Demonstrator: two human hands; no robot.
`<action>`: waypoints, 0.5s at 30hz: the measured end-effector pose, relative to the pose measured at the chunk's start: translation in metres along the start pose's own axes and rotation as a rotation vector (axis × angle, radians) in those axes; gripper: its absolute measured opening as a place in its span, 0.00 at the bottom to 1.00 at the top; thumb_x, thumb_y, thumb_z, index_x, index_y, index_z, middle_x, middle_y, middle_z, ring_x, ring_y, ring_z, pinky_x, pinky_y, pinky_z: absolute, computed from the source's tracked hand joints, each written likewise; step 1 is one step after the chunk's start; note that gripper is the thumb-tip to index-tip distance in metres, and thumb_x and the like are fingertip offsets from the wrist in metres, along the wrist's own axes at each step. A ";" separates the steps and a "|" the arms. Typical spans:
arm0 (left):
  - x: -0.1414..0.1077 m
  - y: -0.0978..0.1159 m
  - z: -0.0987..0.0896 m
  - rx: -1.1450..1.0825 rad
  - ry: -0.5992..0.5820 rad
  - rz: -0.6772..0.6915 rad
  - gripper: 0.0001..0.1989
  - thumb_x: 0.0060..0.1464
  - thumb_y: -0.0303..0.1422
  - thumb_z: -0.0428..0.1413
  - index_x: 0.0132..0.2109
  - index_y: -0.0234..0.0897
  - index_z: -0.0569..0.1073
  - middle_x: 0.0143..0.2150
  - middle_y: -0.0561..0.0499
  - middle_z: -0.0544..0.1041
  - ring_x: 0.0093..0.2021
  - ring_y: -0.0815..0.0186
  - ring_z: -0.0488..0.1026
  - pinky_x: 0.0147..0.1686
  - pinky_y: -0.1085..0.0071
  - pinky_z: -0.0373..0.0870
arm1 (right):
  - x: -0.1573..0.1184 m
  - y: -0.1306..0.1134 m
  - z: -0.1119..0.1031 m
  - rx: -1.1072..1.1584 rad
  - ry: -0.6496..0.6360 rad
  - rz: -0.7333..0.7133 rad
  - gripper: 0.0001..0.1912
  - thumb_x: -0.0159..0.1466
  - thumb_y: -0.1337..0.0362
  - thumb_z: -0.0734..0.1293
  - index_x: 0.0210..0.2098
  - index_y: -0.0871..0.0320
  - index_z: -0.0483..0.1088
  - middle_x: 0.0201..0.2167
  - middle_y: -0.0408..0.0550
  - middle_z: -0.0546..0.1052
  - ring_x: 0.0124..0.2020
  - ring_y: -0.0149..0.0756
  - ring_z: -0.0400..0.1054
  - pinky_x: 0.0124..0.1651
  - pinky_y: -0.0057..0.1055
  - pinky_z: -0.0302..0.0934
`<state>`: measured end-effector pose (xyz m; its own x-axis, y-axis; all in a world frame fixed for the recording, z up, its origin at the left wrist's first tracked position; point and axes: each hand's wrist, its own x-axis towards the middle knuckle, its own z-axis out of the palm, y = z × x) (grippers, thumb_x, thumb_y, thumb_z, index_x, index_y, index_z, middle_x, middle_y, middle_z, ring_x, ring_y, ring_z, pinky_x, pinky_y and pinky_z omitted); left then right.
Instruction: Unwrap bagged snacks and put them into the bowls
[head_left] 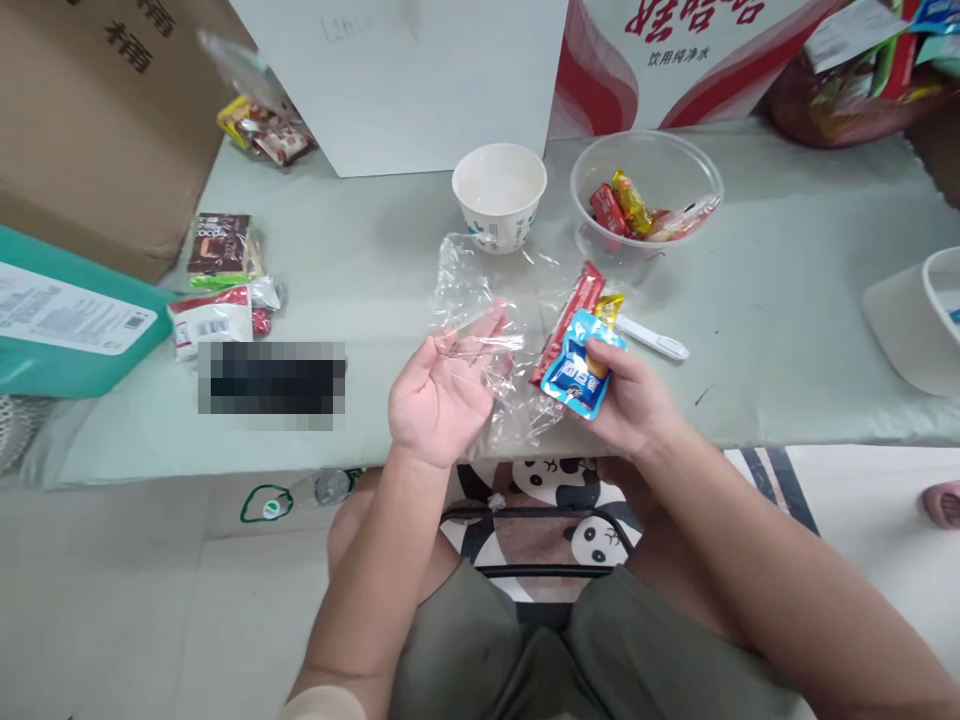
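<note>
My left hand is palm up near the table's front edge, thumb apart from the stretched fingers. A crumpled clear plastic bag lies over those fingers and spreads towards my right hand. My right hand grips a small blue snack packet, thumb on its front. Just behind the packet is a long red stick-shaped snack packet, with a small yellow packet beside it; whether my hidden fingers hold these too I cannot tell. A white plastic strip or handle lies right of them.
Behind my hands stand a white paper bowl and a clear round tub with several wrapped snacks. Snack packets and a blurred-out dark object lie left. A white container stands right; boxes line the back.
</note>
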<state>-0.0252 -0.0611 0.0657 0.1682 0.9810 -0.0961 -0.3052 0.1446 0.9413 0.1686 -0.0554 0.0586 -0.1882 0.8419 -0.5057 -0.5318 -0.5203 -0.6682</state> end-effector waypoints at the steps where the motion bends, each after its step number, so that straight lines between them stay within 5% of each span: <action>1: 0.000 0.001 -0.003 0.008 -0.003 0.009 0.23 0.70 0.49 0.36 0.48 0.46 0.72 0.71 0.47 0.70 0.74 0.56 0.64 0.61 0.45 0.76 | 0.001 -0.003 -0.002 -0.013 0.008 -0.038 0.15 0.56 0.56 0.73 0.42 0.52 0.73 0.38 0.46 0.83 0.41 0.43 0.79 0.52 0.45 0.76; 8: 0.005 -0.004 -0.016 -0.181 0.160 -0.027 0.16 0.67 0.43 0.44 0.35 0.42 0.70 0.67 0.44 0.76 0.71 0.54 0.69 0.62 0.42 0.73 | -0.007 -0.021 -0.005 0.073 0.066 -0.153 0.11 0.59 0.52 0.69 0.38 0.50 0.72 0.40 0.45 0.81 0.46 0.41 0.77 0.52 0.43 0.73; 12: 0.013 -0.017 -0.020 -0.206 0.144 -0.077 0.17 0.67 0.44 0.44 0.35 0.42 0.70 0.67 0.46 0.76 0.71 0.56 0.69 0.64 0.46 0.72 | -0.021 -0.036 -0.015 -0.089 0.091 -0.230 0.13 0.62 0.50 0.64 0.41 0.48 0.73 0.39 0.44 0.78 0.37 0.37 0.75 0.43 0.41 0.72; 15: 0.017 -0.022 -0.020 -0.292 0.194 -0.155 0.14 0.66 0.42 0.47 0.34 0.42 0.69 0.62 0.46 0.80 0.68 0.57 0.73 0.64 0.50 0.73 | -0.009 -0.064 -0.028 -0.406 0.123 -0.490 0.12 0.64 0.50 0.62 0.38 0.49 0.70 0.32 0.43 0.74 0.31 0.36 0.72 0.38 0.39 0.70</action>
<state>-0.0342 -0.0452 0.0369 0.0612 0.9467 -0.3163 -0.5486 0.2966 0.7817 0.2274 -0.0334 0.0910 0.1057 0.9856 -0.1323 -0.1726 -0.1129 -0.9785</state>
